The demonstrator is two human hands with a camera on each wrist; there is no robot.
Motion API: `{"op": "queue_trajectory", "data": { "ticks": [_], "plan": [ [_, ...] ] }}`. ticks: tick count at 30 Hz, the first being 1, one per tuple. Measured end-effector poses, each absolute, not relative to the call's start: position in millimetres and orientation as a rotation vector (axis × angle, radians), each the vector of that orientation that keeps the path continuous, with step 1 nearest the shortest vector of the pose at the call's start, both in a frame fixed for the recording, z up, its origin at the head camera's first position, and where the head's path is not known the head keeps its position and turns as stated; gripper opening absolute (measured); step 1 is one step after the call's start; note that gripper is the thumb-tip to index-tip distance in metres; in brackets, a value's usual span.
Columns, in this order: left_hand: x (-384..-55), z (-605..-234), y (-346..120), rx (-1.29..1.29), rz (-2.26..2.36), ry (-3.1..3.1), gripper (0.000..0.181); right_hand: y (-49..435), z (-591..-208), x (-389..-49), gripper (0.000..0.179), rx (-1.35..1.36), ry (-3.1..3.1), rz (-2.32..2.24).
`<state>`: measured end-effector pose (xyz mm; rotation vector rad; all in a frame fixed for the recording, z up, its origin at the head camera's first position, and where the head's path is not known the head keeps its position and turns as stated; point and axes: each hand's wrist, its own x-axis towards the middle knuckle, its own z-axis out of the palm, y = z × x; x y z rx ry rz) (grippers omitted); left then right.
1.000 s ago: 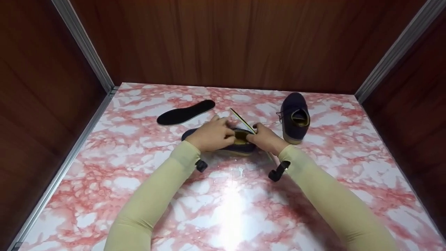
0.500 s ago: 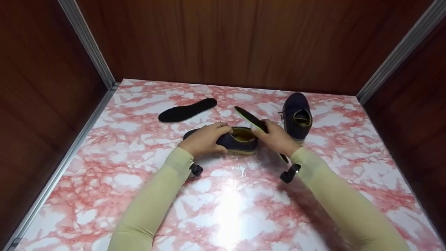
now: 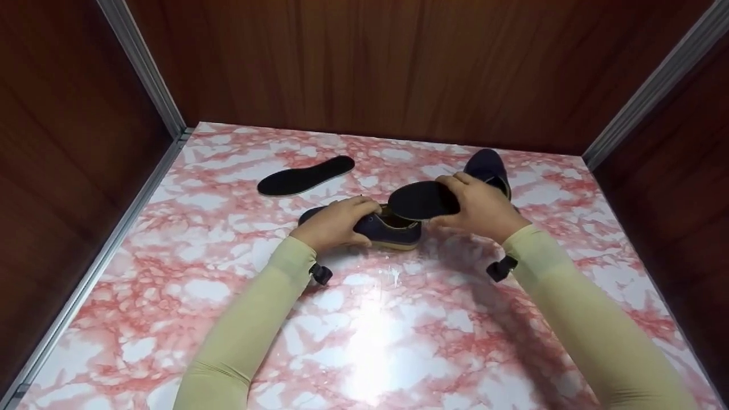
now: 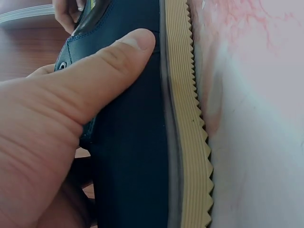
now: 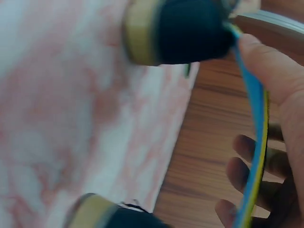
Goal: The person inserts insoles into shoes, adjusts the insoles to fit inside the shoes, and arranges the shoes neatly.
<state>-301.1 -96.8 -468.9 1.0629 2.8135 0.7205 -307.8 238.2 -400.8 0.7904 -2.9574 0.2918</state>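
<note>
A dark navy shoe (image 3: 394,233) with a tan sole lies sideways on the table, its opening facing up. My left hand (image 3: 336,225) grips its front part, the thumb (image 4: 114,61) pressing on the side just above the ridged sole. To the right, my right hand (image 3: 481,208) holds a black insole (image 3: 418,200) between thumb and fingers, over the heel end of that shoe. In the right wrist view this insole (image 5: 258,118) shows a blue underside and a yellow edge. One end of it is hidden by the hand.
A second black insole (image 3: 304,176) lies flat at the back left. Another navy shoe (image 3: 484,163) stands at the back right, partly hidden behind the right hand. Dark wooden panels (image 3: 364,68) enclose the marbled red and white table (image 3: 228,296).
My right hand has moved right and up with the insole, turning it from edge-on until its black face shows. My left hand has shifted from beside the shoe's opening to its front part.
</note>
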Motion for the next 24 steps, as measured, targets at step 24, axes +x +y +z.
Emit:
{"op": "queue_trajectory", "data": {
  "ticks": [24],
  "plan": [
    [-303, -473, -95, 1.13, 0.727, 2.842, 0.063, 201, -372, -307, 0.052, 1.225, -2.687, -0.167]
  ]
}}
